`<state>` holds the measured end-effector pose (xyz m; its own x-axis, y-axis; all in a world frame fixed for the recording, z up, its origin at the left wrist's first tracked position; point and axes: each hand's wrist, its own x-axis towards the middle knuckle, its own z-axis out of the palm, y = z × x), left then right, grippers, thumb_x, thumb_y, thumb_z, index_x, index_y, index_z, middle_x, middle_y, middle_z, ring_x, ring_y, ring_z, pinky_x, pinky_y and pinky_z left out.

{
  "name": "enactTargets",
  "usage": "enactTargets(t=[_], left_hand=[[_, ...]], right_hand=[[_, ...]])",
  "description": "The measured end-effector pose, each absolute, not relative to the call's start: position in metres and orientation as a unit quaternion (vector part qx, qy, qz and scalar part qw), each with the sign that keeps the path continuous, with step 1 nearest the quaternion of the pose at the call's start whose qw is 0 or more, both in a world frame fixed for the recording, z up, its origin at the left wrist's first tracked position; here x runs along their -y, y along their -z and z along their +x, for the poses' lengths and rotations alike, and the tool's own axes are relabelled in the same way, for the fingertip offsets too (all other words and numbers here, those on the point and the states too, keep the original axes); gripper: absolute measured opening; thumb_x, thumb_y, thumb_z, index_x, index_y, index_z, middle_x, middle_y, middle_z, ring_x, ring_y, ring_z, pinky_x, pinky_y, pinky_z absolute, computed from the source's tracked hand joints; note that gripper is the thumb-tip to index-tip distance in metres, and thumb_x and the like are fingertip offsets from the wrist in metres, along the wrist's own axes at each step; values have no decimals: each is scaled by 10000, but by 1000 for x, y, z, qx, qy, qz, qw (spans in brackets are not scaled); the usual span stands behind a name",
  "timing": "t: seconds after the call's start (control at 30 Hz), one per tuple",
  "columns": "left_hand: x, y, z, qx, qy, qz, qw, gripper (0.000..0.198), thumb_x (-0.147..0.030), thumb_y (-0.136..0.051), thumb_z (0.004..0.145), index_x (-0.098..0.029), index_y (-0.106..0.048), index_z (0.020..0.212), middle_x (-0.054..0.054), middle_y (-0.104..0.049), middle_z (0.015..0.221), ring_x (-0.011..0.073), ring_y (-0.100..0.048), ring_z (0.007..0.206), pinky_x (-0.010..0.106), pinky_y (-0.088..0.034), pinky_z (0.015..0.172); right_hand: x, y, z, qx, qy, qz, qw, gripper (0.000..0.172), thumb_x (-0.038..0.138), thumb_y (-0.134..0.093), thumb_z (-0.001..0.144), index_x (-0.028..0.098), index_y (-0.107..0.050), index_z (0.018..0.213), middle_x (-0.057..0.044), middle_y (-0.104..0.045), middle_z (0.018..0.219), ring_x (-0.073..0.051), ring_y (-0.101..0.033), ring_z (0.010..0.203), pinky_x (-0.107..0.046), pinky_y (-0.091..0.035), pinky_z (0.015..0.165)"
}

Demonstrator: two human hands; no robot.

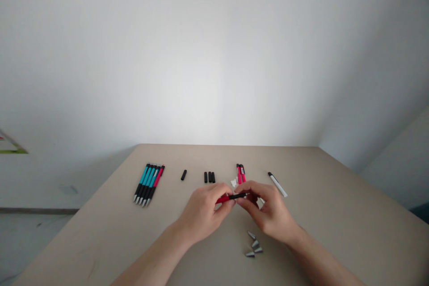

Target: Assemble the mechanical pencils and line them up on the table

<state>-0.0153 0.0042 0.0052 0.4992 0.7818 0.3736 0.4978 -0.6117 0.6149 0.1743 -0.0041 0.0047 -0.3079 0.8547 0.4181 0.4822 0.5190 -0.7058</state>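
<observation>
Near the middle of the table, my left hand (207, 209) is closed around the red barrel of a ballpoint pen (222, 199). The pen lies nearly level, its black grip pointing right. My right hand (270, 211) pinches at the front end of that grip; its fingers hide part of it, and a small pale bit shows at the end. Just beyond my hands are red pen barrels (243, 174) and small white pieces (233, 183), partly covered by my right hand. Several silver cone-shaped pen tips (255, 244) lie loose in front of my right wrist.
A row of several blue and red pens (147, 185) with black grips and silver tips lies at the left. Loose black grips (209, 177) rest farther back, with one black grip (183, 175) apart. A white pen barrel (278, 184) lies right. Behind the beige table (335, 196) stands a wall.
</observation>
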Motion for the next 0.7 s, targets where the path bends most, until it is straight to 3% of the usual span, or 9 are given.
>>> enactTargets(t=[0.2, 0.4, 0.7], left_hand=[[-3, -8, -16, -375, -304, 851, 208, 201, -241, -424, 920, -191, -577, 799, 8, -587, 748, 115, -514, 668, 211, -344, 586], [-3, -6, -16, -383, -311, 841, 220, 106, -255, -492, 889, -201, -579, 919, 6, -618, 814, 120, -534, 700, 219, -368, 631], [-3, -8, -16, -373, -306, 851, 209, 225, -237, -410, 928, -192, -600, 816, 7, -580, 733, 113, -509, 662, 214, -347, 589]], right_hand=[[3, -4, 174, 778, -235, -431, 392, 119, 250, -580, 853, 167, -658, 821, -22, -634, 649, -121, -498, 538, -229, -389, 525], [4, -3, 175, 775, -243, -432, 392, 99, 206, -561, 848, 164, -651, 851, -25, -642, 674, -122, -509, 546, -230, -395, 528], [6, -1, 175, 780, -245, -422, 391, 80, 162, -560, 831, 171, -631, 866, -20, -643, 701, -126, -525, 575, -229, -418, 556]])
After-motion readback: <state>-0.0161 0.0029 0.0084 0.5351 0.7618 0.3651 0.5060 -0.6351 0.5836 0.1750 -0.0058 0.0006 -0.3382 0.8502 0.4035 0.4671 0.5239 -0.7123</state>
